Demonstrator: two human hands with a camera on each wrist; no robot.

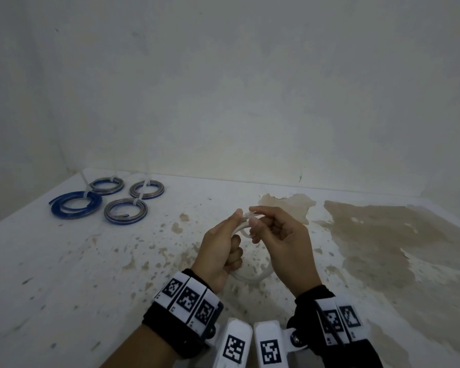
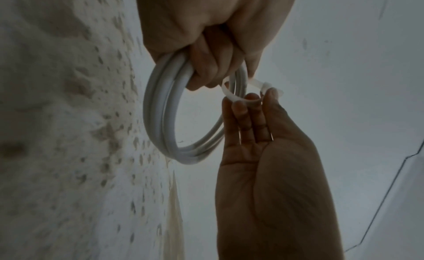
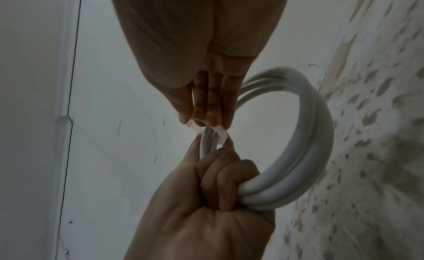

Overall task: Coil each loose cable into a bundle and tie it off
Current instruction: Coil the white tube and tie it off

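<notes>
- While the left hand (image 1: pixel 225 244) grips the white cable coil (image 2: pixel 160 119) in curled fingers, the right hand (image 1: pixel 282 243) pinches the white tie (image 2: pixel 238 99) looped round the coil just above that grip.
- Four tied blue coils (image 1: pixel 76 204) lie on the surface (image 1: pixel 64 261), far left of both hands.

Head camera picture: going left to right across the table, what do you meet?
Four tied blue cable coils → left hand gripping the white cable coil → right hand pinching the tie → brown stain.
</notes>
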